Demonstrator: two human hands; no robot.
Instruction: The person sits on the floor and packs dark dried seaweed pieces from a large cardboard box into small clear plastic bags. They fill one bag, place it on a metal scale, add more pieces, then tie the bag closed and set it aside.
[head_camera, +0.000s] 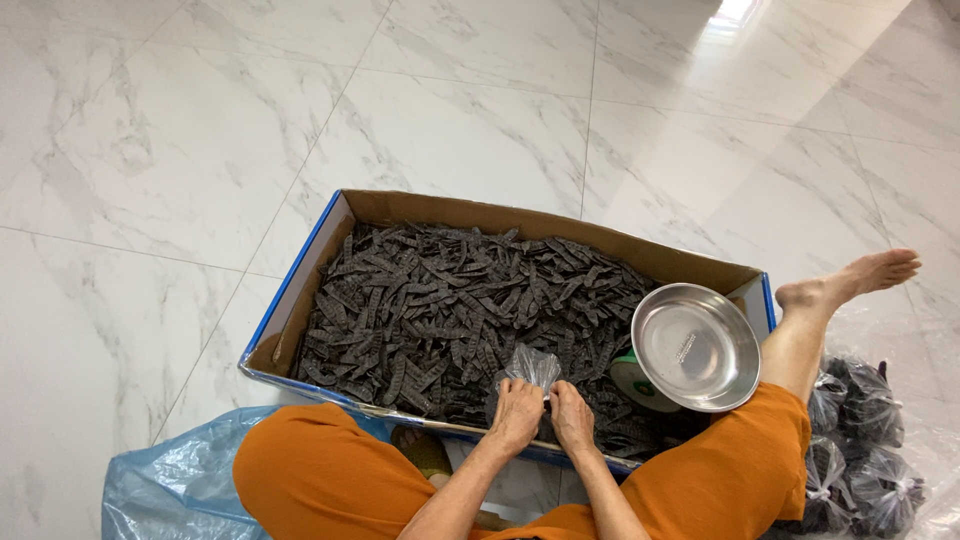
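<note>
Small clear plastic bag (533, 366) sits pinched between both hands just above the near edge of a cardboard box (300, 300) filled with dark flat dried strips (440, 300). Left hand (516, 413) and right hand (572, 417) lie side by side, fingers curled onto the bag's lower part. Right of them, a round steel pan (697, 347) rests on a green-and-white scale (632, 384), and filled tied bags (850, 440) lie beyond the right knee.

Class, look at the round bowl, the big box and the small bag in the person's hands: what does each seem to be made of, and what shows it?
The round bowl looks like polished metal, probably stainless steel: silvery, mirror-like glare. The box seems cardboard: brown matte inner walls, blue printed outside. The small bag appears thin clear plastic: see-through, crinkled, glinting.
</note>
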